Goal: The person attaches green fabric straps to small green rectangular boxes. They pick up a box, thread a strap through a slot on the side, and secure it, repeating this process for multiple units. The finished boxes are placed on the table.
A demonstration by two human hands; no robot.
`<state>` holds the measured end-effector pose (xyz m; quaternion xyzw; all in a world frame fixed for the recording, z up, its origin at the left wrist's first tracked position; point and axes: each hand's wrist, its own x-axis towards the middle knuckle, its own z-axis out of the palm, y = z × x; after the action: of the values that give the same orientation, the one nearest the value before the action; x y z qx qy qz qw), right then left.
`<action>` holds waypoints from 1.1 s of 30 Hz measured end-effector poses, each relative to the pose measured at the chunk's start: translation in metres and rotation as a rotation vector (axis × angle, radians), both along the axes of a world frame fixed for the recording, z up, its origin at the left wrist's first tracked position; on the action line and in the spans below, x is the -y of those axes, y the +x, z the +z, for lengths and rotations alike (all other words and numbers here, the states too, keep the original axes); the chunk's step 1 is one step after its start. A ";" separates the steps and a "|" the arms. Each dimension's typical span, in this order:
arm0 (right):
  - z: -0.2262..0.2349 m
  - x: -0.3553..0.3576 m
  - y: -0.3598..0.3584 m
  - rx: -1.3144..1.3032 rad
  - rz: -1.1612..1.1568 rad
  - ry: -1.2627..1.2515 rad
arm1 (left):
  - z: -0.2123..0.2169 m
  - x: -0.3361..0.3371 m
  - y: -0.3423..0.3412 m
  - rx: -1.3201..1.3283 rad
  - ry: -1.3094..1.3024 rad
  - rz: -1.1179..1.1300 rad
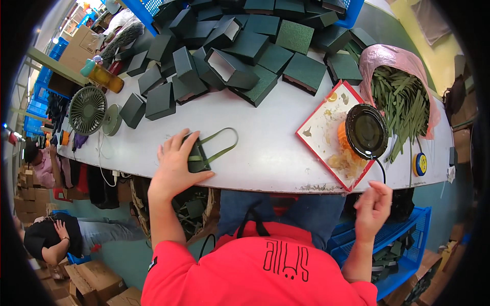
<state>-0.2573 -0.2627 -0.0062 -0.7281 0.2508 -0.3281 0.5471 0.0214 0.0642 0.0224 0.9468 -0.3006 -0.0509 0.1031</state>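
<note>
My left hand (175, 160) is closed round a small dark green box (198, 156) on the white table, with the thumb at its near side and the fingers over its far side. A green ribbon (224, 148) runs from the box in a loop to the right, and part of the box is hidden under my palm. At the table's front edge on the right, my right hand (374, 206) is raised with its fingers curled together. Whatever it may hold cannot be made out. Beyond it stands an orange glue pot (366, 131) with dark liquid inside.
The glue pot sits on a red-edged, glue-smeared tray (317, 133). Beside it a pink plastic bag (390, 56) holds green ribbon strips (401, 99). Dark green boxes (258, 84) pile up at the back. A fan (88, 110) and a tape measure (420, 164) stand at the sides.
</note>
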 end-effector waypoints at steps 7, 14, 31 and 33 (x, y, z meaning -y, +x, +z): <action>-0.006 0.071 -0.036 0.026 -0.401 -0.149 | -0.002 -0.017 0.095 0.235 -0.281 0.017; -0.012 0.115 -0.036 -0.078 -0.562 -0.068 | -0.029 0.012 0.159 0.187 0.222 0.442; 0.005 0.104 -0.021 -0.378 -0.395 -1.102 | -0.049 -0.037 0.194 0.118 -0.154 -0.026; 0.009 0.100 -0.018 -0.345 -0.395 -1.091 | -0.048 -0.034 0.192 0.062 -0.202 -0.063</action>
<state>-0.2757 -0.3624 0.0025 -0.8859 0.2620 -0.3819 -0.0248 0.2129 0.0987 -0.0260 0.9228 -0.3367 0.0057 0.1872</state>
